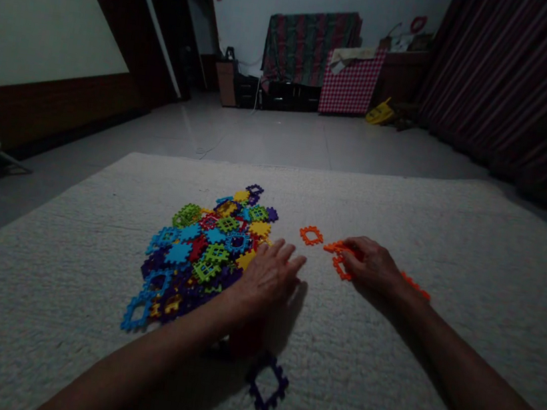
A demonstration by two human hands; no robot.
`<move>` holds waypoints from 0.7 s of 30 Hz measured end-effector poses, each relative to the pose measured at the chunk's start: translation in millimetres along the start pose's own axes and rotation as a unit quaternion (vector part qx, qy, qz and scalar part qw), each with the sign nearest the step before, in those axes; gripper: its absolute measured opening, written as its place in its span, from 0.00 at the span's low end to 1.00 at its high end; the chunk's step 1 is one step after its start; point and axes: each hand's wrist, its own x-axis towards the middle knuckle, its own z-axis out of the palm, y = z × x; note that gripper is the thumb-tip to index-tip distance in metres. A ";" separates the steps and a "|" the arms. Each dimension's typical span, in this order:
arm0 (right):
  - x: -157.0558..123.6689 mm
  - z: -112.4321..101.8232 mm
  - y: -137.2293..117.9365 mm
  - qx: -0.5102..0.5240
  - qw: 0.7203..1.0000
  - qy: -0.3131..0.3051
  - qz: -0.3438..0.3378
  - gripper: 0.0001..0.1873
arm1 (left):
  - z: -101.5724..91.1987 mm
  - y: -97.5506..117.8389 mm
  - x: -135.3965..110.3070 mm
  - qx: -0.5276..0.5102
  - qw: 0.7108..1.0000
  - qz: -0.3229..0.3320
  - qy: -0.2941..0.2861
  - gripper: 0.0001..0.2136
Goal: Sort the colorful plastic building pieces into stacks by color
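The right hand [371, 265] is curling its fingers down over linked orange toothed plastic frames [340, 267], apparently pinning them steady on the shaggy white rug [381, 380]. The left hand [267, 277] is lying flat, its fingers loosely spread and holding nothing, at the edge of the heap of multicoloured plastic tiles [197, 249]. A lone orange square frame [310, 235] is sitting just beyond.
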 end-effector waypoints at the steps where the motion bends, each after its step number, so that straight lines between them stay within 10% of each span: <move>1: -1.3 0.9 -1.3 -0.004 1.000 0.006 -0.002 0.15 | 3.1 13.2 -6.5 -0.014 0.999 0.036 -0.005 0.19; 4: -4.2 4.1 -2.0 -0.016 1.000 0.024 -0.006 0.15 | 13.2 35.7 -19.0 -0.027 0.997 0.070 -0.018 0.17; 11: -3.7 10.1 2.6 -0.052 0.998 0.028 0.006 0.16 | 3.6 9.8 -27.7 0.017 0.999 -0.039 -0.028 0.14; 17: -9.5 8.9 -8.5 -0.055 0.997 0.043 0.027 0.16 | -3.7 39.6 -77.2 -0.107 0.976 0.181 -0.062 0.19; 21: -13.6 9.0 -10.4 -0.052 0.997 0.053 0.028 0.17 | 2.4 35.4 -96.5 -0.099 0.978 0.179 -0.053 0.10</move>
